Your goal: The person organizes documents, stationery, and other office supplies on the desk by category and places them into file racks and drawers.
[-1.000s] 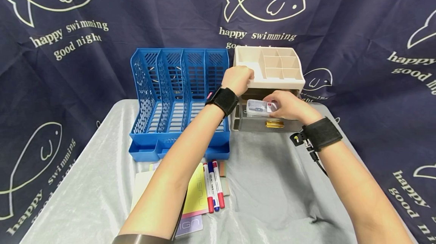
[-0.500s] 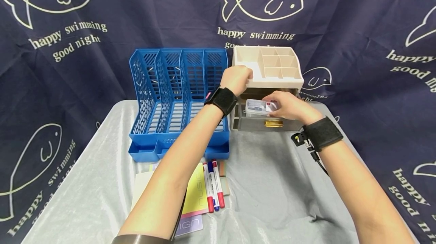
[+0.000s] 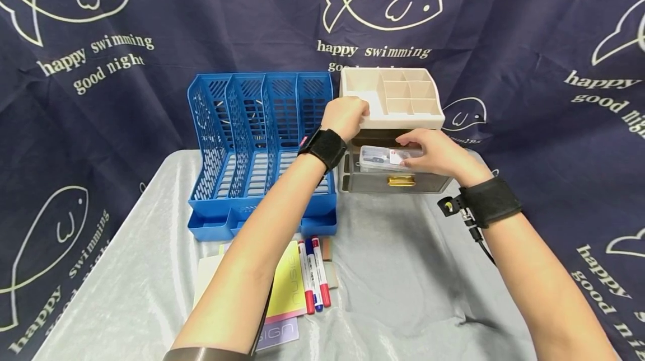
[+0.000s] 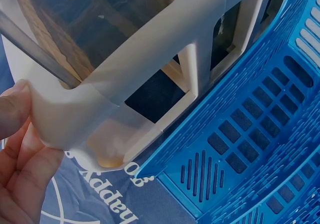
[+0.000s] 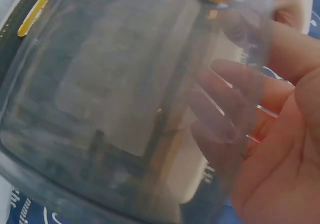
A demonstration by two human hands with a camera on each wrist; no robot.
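Head view: left hand point(image 3: 346, 116) grips the cream plastic organizer point(image 3: 405, 121) at nine o'clock. Clear rectangular plastic box point(image 3: 374, 157) lies in its smoky transparent drawer point(image 3: 370, 183); right hand point(image 3: 437, 152) at three o'clock, grasp unclear.

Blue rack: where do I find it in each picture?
Head: the blue rack stands left of centre, partly behind the left arm.
Left wrist: it fills the right side.
Right wrist: not in it.
Landmark in all three: the lettered navy cloth.
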